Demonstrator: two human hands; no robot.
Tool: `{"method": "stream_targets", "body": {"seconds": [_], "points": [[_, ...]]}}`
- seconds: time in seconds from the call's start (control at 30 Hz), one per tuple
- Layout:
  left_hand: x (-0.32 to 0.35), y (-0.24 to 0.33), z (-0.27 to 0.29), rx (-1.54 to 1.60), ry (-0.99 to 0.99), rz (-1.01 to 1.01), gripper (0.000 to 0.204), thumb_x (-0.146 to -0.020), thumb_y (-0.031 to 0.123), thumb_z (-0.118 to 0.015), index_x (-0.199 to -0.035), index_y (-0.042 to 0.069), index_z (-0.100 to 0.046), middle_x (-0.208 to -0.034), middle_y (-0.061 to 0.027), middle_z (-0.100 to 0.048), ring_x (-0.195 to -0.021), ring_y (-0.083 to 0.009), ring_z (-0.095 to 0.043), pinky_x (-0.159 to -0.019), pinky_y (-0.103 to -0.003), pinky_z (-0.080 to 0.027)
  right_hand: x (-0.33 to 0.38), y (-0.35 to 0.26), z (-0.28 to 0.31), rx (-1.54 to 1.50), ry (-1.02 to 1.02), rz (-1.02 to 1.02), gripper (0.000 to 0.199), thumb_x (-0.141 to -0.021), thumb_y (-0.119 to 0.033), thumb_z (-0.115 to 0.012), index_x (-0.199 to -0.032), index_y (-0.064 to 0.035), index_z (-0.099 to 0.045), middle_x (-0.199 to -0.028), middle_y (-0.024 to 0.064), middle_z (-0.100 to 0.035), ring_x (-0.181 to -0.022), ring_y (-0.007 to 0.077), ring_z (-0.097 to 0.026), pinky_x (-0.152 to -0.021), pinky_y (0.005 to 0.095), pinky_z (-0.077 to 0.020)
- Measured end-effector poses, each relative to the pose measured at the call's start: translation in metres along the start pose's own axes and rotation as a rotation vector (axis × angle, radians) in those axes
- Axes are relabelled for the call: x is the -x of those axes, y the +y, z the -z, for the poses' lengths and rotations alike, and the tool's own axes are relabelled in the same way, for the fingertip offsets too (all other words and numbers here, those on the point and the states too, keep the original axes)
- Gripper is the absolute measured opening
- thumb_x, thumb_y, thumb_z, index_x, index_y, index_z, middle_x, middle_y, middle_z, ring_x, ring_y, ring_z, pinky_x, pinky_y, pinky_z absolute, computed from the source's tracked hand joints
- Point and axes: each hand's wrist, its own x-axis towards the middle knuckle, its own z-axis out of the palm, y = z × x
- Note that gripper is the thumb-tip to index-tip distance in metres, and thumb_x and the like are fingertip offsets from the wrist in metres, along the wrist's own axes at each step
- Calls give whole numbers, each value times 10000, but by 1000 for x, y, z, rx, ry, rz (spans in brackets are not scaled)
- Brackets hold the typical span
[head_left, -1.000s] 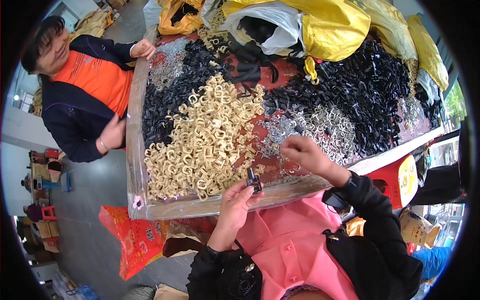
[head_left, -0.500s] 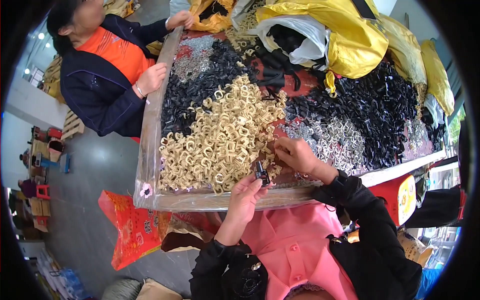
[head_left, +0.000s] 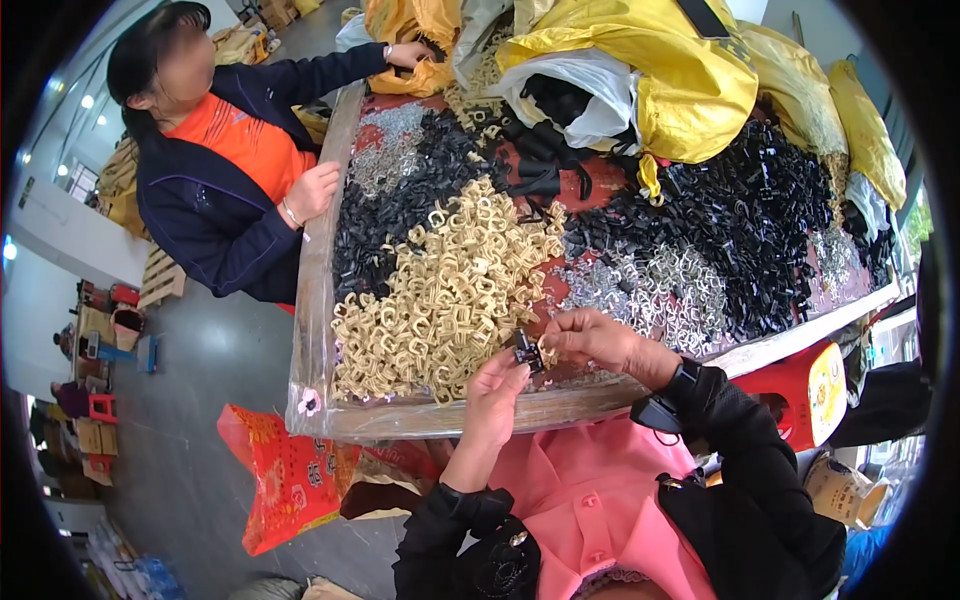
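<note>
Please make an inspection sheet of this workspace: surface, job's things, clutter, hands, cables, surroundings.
Surface: table, nearly covered with parts.
Job's things: small black part held between both hands, over the table's near edge.
Clutter: beige clips, black clips, silver clips, yellow bags.
Hands: left hand and right hand both pinch the part.
Cables: nothing seen.
Surroundings: co-worker at the table's left side; orange bag; red stool.

Matt cream plastic clips [head_left: 445, 290] and shiny silver metal pieces [head_left: 650, 290] lie on a rough wooden table edge [head_left: 560, 408].
</note>
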Motion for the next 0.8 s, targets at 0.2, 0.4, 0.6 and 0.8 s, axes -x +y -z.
{"method": "stream_targets", "body": {"seconds": [0.2,0.4,0.6,0.8], "points": [[1,-5,-13,147,-149,24,212,-785,62,-518,-988,3,-516,-978,-113,-557,-918,-196,-531,-778,-305,-438,21,6,-9,-225,7,76,57,-824,-112,-473,-844,-58,-470,-676,9,-503,-477,47,-396,-412,164,-289],[0,-1,-22,46,-173,77,209,-796,89,-505,-984,-1,-518,-976,-109,-554,-907,-191,-529,-791,-300,-427,34,5,-11,-298,-49,172,107,-856,-164,-417,-867,-58,-426,-711,41,-506,-465,56,-358,-399,170,-275],[-4,-9,-26,32,-172,87,206,-796,83,-500,-981,-8,-518,-965,-104,-557,-894,-192,-531,-810,-304,-416,38,9,-6,-349,-47,80,172,-878,-222,-368,-837,-64,-423,-705,56,-519,-455,64,-348,-395,180,-281],[-8,-9,-36,83,-204,111,187,-793,67,-499,-960,-13,-525,-941,-112,-563,-875,-193,-537,-816,-307,-413,39,5,4,-193,-50,-36,205,-882,-259,-361,-861,-68,-431,-677,50,-525,-474,66,-380,-422,176,-309]]}}
